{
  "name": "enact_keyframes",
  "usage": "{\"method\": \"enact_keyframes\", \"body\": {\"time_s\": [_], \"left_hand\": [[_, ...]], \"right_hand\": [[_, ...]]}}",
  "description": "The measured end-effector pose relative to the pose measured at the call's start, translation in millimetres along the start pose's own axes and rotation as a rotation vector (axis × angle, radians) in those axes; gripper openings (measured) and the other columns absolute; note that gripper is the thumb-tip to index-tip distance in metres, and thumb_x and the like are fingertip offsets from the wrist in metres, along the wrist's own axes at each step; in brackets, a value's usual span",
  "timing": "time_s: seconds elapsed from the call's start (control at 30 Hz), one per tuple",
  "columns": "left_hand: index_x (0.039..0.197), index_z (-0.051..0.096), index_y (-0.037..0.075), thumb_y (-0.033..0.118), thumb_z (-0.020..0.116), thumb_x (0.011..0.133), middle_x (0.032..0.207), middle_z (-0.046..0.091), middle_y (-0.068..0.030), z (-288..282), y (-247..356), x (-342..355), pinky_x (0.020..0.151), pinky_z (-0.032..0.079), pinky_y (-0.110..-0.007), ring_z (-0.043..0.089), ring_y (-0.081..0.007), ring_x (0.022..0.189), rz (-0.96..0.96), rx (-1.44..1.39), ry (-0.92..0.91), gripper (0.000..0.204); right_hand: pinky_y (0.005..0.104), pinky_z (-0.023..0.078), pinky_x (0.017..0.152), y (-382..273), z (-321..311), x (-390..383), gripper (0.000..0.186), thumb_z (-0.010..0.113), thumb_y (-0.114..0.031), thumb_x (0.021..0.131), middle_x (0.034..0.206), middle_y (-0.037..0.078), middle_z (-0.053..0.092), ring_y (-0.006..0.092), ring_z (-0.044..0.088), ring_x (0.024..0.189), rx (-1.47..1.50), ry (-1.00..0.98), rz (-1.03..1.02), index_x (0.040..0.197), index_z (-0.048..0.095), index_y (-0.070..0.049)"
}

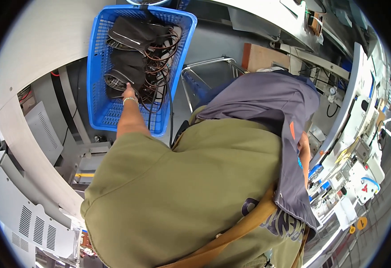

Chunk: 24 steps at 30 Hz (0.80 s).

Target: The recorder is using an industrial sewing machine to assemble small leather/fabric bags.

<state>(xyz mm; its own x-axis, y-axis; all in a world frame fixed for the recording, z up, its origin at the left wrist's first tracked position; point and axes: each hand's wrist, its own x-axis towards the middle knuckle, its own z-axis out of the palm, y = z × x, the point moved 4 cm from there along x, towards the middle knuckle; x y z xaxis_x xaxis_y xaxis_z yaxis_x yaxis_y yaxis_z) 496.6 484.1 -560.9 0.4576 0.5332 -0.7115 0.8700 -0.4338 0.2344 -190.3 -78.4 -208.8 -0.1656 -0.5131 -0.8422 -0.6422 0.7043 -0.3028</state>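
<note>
Leaning to the left, I reach down into a blue plastic basket (98,105). At the basket's near part, my left hand (129,92), with a beaded bracelet at the wrist, is closed on the edge of a black zippered fabric pouch (130,67). A plaid lining shows at the pouch's opening. Another black zippered pouch (130,32) lies beyond it. Coiled brown and black cables (159,67) fill the basket's right side, beside the pouches. Part of my right forearm (304,154) shows past the grey apron at the right; that hand is hidden.
Right of the basket stands a metal tube frame (211,64), with a brown cardboard box (267,58) behind it. White workbenches run along the left and far sides. Farther right, a bench carries tools and small equipment (338,178). A vented grey cabinet (30,219) stands lower left.
</note>
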Motion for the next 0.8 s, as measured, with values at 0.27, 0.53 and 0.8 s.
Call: {"method": "enact_keyframes", "body": {"time_s": [0.27, 0.53, 0.8], "left_hand": [[0.132, 0.06, 0.0, 0.058, 0.069, 0.088, 0.136, 0.056, -0.0281, 63, -46, -143, 0.106, 0.043, -0.054, 0.053, -0.0444, 0.128, 0.996, 0.556, -0.441, 0.073], [0.156, 0.034, 0.007, 0.007, 0.066, 0.083, 0.145, 0.051, -0.0237, 134, 31, -234, 0.106, 0.047, -0.046, 0.055, -0.0413, 0.129, 1.324, 0.513, -0.53, 0.08], [0.162, 0.01, 0.012, -0.004, 0.061, 0.075, 0.143, 0.053, -0.0287, 173, 104, -267, 0.102, 0.049, -0.048, 0.058, -0.0461, 0.123, 1.261, 0.799, -0.68, 0.102]], "right_hand": [[0.0328, 0.053, 0.094, 0, 33, -14, 0.039, 0.049, -0.029, 0.103, 0.118, 0.007, 0.072, 0.0186, 0.068, 0.108, 0.094, 0.001, -0.041, 0.128, 0.065, -0.003], [0.0339, 0.053, 0.094, -4, 30, -11, 0.036, 0.048, -0.029, 0.104, 0.117, 0.007, 0.071, 0.018, 0.068, 0.106, 0.155, -0.036, -0.163, 0.125, 0.064, -0.005], [0.031, 0.052, 0.089, -14, 17, 0, 0.032, 0.047, -0.034, 0.107, 0.114, 0.003, 0.069, 0.0155, 0.065, 0.101, 0.246, -0.095, -0.256, 0.123, 0.062, -0.009]]}}
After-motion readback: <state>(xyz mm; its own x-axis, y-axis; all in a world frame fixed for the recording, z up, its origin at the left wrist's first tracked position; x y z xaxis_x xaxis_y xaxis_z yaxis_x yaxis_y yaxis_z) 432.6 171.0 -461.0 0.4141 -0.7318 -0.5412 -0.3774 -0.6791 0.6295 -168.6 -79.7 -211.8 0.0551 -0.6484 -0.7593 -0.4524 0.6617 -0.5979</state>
